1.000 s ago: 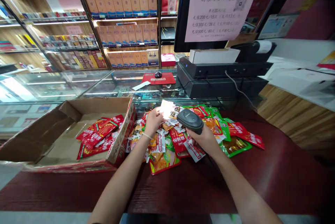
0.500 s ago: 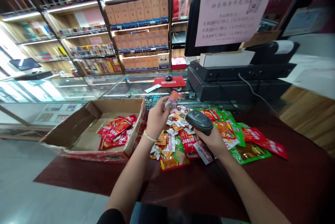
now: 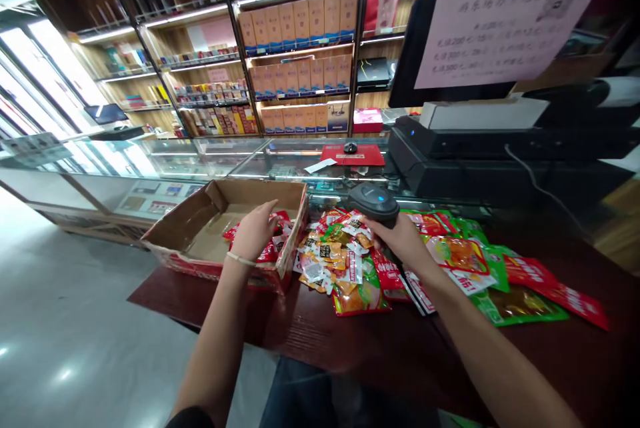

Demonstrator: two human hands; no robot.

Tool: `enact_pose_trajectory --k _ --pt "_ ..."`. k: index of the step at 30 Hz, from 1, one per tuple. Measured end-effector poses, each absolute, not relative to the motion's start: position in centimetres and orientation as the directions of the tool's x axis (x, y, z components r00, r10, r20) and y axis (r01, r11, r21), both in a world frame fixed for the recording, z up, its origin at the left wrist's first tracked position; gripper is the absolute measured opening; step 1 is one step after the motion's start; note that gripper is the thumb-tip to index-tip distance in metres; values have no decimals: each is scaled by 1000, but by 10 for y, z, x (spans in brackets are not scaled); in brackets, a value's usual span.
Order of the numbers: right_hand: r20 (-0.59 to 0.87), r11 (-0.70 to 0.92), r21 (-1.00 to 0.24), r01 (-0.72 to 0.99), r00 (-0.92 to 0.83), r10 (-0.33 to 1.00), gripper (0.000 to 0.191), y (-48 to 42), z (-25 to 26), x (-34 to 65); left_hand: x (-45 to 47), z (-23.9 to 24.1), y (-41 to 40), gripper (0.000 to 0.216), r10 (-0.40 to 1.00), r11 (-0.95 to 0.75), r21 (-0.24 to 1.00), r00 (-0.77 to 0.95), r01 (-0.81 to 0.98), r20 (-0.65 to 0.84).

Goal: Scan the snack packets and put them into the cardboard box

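My left hand (image 3: pixel 254 231), with a pale band at the wrist, is over the near right part of an open cardboard box (image 3: pixel 183 263). Its visible fingers are stretched out just above the red snack packets (image 3: pixel 273 249) inside, and I see nothing held in them; whether they touch the packets I cannot tell. In my right hand (image 3: pixel 404 241) is a black barcode scanner (image 3: pixel 374 203), gripped by its handle, with a small blue light on top. Beneath it spreads a pile of snack packets, among them small white-and-orange sachets (image 3: pixel 327 255) and a green-edged packet (image 3: pixel 363 295).
Behind the pile runs a glass counter (image 3: pixel 240 155) with a red mat (image 3: pixel 353 155) and a mouse (image 3: pixel 350 147). A black till unit (image 3: pixel 430 168) with a monitor and pink notice (image 3: pixel 500 35) stands right. Boxed goods (image 3: pixel 300 18) fill the back shelves.
My left hand has moved left from above the pile into the box, and the pink packet it held no longer shows in it. The scanner stays in my right hand; the view has shifted left.
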State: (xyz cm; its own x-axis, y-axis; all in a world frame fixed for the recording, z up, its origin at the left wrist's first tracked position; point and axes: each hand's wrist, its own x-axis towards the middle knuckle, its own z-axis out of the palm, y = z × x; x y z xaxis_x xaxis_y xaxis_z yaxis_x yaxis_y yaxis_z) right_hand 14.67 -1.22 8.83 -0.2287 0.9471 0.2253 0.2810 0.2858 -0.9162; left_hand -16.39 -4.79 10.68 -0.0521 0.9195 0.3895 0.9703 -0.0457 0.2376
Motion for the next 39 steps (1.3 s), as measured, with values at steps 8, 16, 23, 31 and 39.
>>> enact_pose_trajectory --k 8,16,23,31,39 --pt "109 167 -948 270 -215 970 33 -7 103 172 -133 108 -55 36 909 -205 297 68 932 412" --pt "105 129 -965 227 -116 988 35 6 121 237 -26 102 2 28 807 -558 447 332 699 489" --pt "99 104 -980 168 -38 994 38 -1 134 271 44 58 60 44 819 -568 319 482 758 313" --pt "120 129 -965 228 -53 991 36 4 132 269 61 35 66 46 828 -522 125 467 844 311" --pt "94 115 -945 306 -82 992 36 7 126 253 39 54 62 34 874 -379 253 255 890 414"
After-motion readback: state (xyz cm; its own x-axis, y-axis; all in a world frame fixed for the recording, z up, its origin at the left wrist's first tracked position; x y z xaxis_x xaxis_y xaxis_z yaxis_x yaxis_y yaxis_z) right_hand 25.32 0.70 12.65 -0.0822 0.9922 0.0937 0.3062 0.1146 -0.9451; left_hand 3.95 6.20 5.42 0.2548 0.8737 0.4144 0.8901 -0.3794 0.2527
